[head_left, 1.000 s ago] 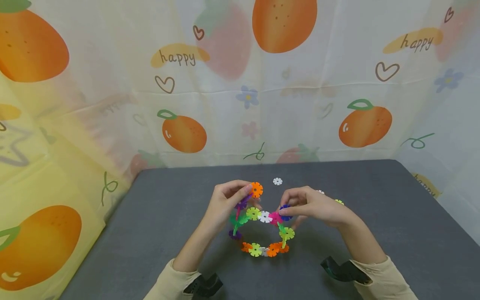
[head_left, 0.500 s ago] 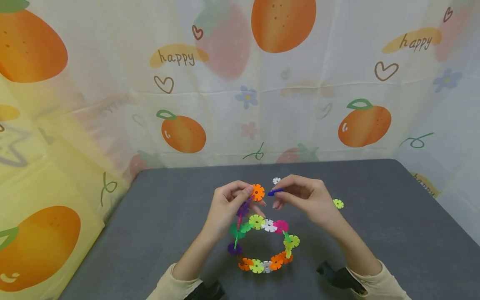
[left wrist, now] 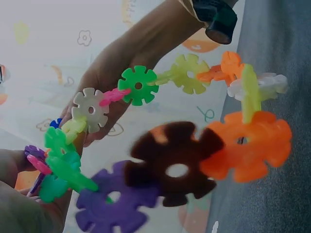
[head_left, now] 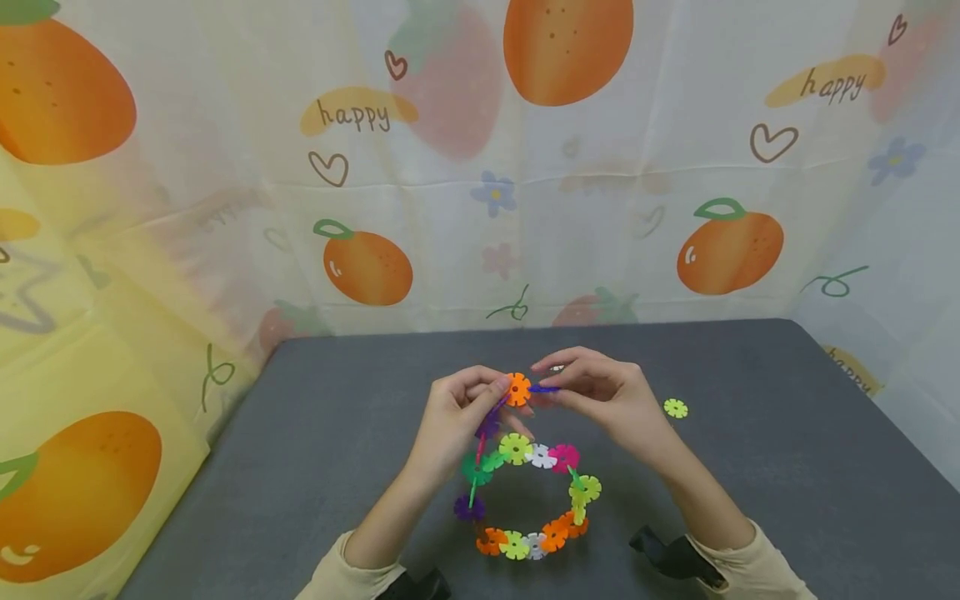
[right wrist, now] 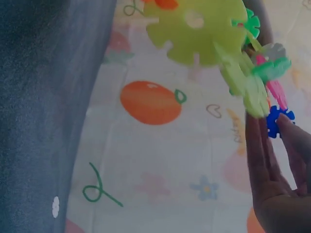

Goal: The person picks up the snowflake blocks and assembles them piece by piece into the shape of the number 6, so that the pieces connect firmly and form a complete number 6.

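Observation:
My left hand (head_left: 463, 412) pinches an orange flower-shaped interlocking disc (head_left: 518, 389) at the end of a linked chain. The chain curves into a ring below the hands, with a yellow-green disc (head_left: 515, 448), a pink disc (head_left: 564, 457) and a purple disc (head_left: 469, 507) among its several links. Between thumb and fingers, my right hand (head_left: 611, 400) pinches a blue disc (head_left: 545, 389), seen edge-on against the orange disc's right side. Whether their slots interlock cannot be told. The right wrist view shows the blue disc (right wrist: 279, 121) at the thumb tip; a brown disc (left wrist: 177, 165) looms in the left wrist view.
A loose yellow-green disc (head_left: 676, 408) lies on the grey table (head_left: 750, 467) right of the right hand. A white disc (head_left: 557, 367) is partly hidden behind the right fingers. Printed cloth (head_left: 450, 225) hangs behind the table.
My right hand has moved up from the pink disc with the blue disc, then left to the orange disc. The ring hangs lower in the head view; my left hand has barely moved.

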Available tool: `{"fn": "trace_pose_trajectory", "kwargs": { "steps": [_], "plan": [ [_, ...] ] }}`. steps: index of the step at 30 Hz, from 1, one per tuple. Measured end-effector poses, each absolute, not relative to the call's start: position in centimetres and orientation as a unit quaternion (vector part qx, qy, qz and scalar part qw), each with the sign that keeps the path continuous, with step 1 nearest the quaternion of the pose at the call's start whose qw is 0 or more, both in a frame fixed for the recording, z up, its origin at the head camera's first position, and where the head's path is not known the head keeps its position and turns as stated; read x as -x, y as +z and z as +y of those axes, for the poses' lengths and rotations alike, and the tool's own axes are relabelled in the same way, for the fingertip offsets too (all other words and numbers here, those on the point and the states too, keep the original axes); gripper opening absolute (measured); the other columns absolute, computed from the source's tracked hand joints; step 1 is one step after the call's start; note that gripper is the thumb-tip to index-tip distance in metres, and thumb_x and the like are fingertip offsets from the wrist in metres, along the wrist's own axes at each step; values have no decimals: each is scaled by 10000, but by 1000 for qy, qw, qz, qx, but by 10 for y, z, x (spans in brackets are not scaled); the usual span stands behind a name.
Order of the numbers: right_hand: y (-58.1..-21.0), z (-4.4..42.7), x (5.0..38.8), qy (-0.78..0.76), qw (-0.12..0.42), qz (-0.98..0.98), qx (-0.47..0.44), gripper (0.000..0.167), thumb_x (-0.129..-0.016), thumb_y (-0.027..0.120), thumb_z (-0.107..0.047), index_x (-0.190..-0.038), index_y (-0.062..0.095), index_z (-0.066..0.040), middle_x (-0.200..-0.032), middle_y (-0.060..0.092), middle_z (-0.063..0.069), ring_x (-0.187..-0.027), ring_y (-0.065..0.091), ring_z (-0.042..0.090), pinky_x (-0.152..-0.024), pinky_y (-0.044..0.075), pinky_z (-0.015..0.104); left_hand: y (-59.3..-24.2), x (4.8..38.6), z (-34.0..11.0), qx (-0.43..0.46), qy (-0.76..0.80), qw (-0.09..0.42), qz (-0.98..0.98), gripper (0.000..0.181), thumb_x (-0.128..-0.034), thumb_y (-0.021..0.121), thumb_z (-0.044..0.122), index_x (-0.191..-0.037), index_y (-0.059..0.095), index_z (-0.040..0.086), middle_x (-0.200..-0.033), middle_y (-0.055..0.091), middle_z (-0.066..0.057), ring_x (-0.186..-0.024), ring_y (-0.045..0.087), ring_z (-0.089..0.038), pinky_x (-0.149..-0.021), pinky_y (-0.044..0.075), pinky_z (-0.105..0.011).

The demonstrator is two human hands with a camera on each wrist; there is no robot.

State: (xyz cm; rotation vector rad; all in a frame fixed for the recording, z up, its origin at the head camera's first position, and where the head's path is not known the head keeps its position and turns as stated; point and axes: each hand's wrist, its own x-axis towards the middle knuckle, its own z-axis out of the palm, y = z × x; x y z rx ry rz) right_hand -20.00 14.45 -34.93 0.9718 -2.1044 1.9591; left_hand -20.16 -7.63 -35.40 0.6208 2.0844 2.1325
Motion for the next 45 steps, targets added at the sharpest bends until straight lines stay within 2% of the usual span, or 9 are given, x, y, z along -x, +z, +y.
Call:
{"fn": "trace_pose_trajectory", "kwargs": {
  "steps": [5, 8, 12, 17, 26, 34, 40, 42, 45],
  "plan": [
    [-354, 143, 203, 639, 68, -697, -318, 125, -884, 663, 20, -1008, 674, 24, -975, 660, 77, -804, 703, 198, -741, 608, 328, -354, 201, -76, -199, 724, 76, 656, 306, -973, 605, 240, -1046, 624, -56, -809, 759, -115, -715, 752, -244, -687, 613, -354],
    [-355, 144, 205, 644, 58, -698, -308, 152, -887, 667, 5, -1038, 661, -1, -962, 693, 66, -821, 719, 205, -756, 608, 343, -354, 200, -76, -186, 737, 97, 642, 313, -961, 625, 234, -1043, 609, -68, -787, 761, -46, -726, 754, -227, -766, 606, -411],
    [-358, 146, 208, 650, 47, -689, -316, 148, -887, 660, 19, -1035, 659, 4, -1013, 687, 58, -890, 728, 236, -800, 602, 381, -352, 200, -75, -170, 752, 121, 625, 299, -957, 631, 224, -1024, 602, -67, -768, 759, -41, -730, 755, -211, -775, 606, -399],
    [-361, 146, 208, 650, 59, -674, -345, 127, -881, 654, 46, -999, 675, 6, -960, 679, 54, -841, 725, 239, -771, 602, 397, -352, 200, -75, -149, 760, 141, 617, 255, -942, 652, 223, -950, 614, -30, -758, 757, -59, -731, 755, -205, -766, 609, -378],
    [-363, 148, 210, 656, 63, -637, -400, 151, -855, 629, 136, -954, 674, 31, -934, 678, 89, -831, 713, 219, -744, 607, 367, -352, 199, -74, -152, 762, 145, 613, 244, -930, 669, 217, -908, 627, -22, -738, 754, -48, -718, 754, -214, -857, 585, -425],
    [-359, 139, 203, 610, 133, -669, -403, 199, -809, 667, 159, -910, 696, -9, -902, 688, 124, -845, 700, 175, -786, 604, 337, -354, 199, -74, -145, 771, 140, 603, 211, -936, 658, 190, -881, 629, -12, -729, 746, -37, -687, 747, -191, -832, 594, -423],
    [-367, 132, 204, 673, 114, -628, -374, 153, -834, 648, 145, -887, 684, 6, -936, 683, 39, -861, 692, 178, -766, 604, 315, -349, 193, -72, -141, 791, 114, 585, 175, -946, 643, 166, -864, 605, 15, -762, 761, -40, -705, 752, -206, -852, 586, -439],
    [-366, 130, 203, 674, 106, -633, -366, 142, -850, 652, 111, -893, 692, -18, -990, 680, 22, -897, 692, 177, -772, 603, 310, -345, 193, -75, -136, 788, 112, 589, 190, -940, 652, 177, -855, 603, 15, -774, 763, -49, -712, 753, -216, -854, 585, -448],
    [-360, 130, 202, 654, 115, -646, -375, 153, -858, 653, 97, -929, 704, -28, -1055, 669, 76, -921, 691, 202, -780, 602, 320, -339, 194, -80, -136, 780, 116, 600, 224, -931, 667, 213, -869, 605, 7, -793, 762, -61, -723, 754, -226, -848, 585, -459]
  ]
}}
